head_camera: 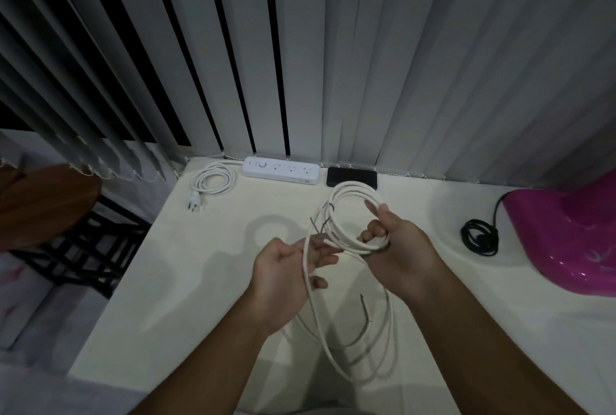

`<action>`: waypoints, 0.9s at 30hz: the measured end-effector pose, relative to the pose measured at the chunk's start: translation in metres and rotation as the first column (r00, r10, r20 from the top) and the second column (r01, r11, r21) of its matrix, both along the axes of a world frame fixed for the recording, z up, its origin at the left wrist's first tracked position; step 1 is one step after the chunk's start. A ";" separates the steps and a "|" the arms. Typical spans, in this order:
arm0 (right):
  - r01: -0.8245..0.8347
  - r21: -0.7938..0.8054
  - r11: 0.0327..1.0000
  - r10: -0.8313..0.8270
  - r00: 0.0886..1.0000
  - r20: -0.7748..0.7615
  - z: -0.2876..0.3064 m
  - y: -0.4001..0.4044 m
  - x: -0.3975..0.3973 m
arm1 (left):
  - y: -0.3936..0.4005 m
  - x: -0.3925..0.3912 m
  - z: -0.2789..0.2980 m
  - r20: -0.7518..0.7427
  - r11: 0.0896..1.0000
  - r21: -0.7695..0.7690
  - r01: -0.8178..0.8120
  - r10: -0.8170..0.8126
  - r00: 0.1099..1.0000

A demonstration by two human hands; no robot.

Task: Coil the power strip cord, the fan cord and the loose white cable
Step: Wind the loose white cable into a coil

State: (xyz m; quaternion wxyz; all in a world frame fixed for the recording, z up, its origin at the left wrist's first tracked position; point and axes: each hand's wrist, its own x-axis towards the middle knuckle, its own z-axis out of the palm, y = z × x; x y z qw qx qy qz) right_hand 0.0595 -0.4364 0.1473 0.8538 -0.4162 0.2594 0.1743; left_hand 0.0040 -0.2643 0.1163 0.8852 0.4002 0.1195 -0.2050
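My right hand (396, 244) grips several loops of the loose white cable (350, 194) above the white table (200, 281). My left hand (286, 274) holds the free strand of that cable, which hangs down in a wide loop towards the table's front. A white power strip (281, 170) lies at the back by the blinds, its white cord (213, 181) lying in a coil to its left with the plug at the end. The fan's black cord (480, 236) lies bundled beside the pink fan base (566, 238) on the right.
A black flat device (351, 177) lies right of the power strip. Vertical blinds (333, 64) hang behind the table. A brown round stool (46, 201) on a black frame stands off the table's left edge.
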 end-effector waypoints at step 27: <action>-0.237 -0.516 0.823 0.335 0.937 0.103 -0.007 0.014 -0.031 | -0.016 0.019 0.017 -0.146 0.951 0.222 -0.215 0.250 0.957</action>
